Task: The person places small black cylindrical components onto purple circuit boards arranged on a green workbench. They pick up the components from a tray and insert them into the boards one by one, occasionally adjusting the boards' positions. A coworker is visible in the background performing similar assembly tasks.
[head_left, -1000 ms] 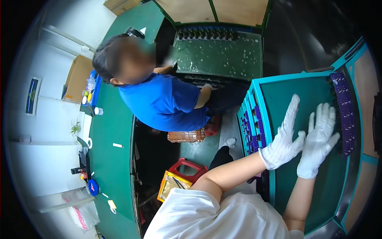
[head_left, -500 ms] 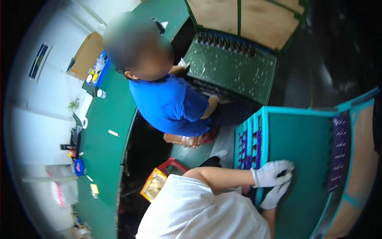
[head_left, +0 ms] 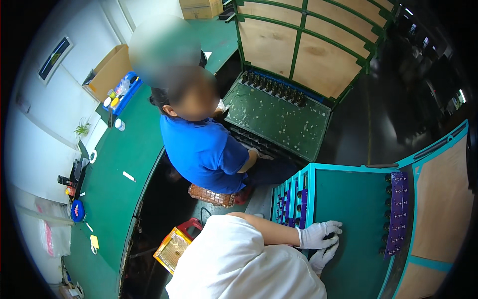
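Observation:
Both my hands wear white gloves and meet over the near part of the green board (head_left: 358,209) of a teal-framed rack. My left hand (head_left: 316,235) comes in from above, its fingers bent and drawn together. Just below it, my right hand (head_left: 323,256) has its fingertips brought up against the left hand's fingers. A small dark patch shows between the fingers, too small to name. Along the board's far edge stands a purple strip (head_left: 397,214) with a row of dark round pieces beside it. More purple strips (head_left: 303,207) with dark pieces sit in the rack's side slots.
A co-worker in a blue shirt (head_left: 199,154) sits at another green-topped rack (head_left: 279,117) holding a row of dark pieces. A long green table (head_left: 117,199) runs along the left. A red stool (head_left: 189,226) with a yellow box (head_left: 172,251) stands behind me.
The view has shifted, so the rack and my hands sit lower and further left in it. My hands stay together over the board, fingers closer.

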### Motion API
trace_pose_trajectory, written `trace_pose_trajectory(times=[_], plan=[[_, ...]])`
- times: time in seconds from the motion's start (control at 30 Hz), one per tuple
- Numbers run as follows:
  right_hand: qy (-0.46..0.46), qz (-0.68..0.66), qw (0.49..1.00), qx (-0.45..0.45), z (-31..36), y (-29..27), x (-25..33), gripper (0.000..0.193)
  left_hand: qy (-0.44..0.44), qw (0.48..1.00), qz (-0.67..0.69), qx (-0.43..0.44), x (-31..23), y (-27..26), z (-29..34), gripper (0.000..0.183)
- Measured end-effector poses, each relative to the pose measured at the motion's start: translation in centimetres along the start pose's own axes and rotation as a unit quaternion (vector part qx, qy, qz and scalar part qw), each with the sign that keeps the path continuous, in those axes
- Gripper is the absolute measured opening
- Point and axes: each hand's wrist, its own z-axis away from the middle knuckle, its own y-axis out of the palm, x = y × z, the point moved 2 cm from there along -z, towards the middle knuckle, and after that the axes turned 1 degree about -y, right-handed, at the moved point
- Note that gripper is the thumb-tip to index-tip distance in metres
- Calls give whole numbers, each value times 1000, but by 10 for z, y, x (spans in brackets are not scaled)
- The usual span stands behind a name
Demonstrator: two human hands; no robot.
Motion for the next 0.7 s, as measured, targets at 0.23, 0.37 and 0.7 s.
trace_pose_trajectory(times=[0.23,0.37,0.7], plan=[[75,-154,985,-35,-39,-7,20,39,-51,988,132,-59,8,-2,-5,50],[133,-234,963,23,-89,-6,25,35,-184,946,265,-34,6,-20,-17,58],[196,-454,864,99,-159,48,54,46,-155,873,449,-113,49,-34,-27,41]])
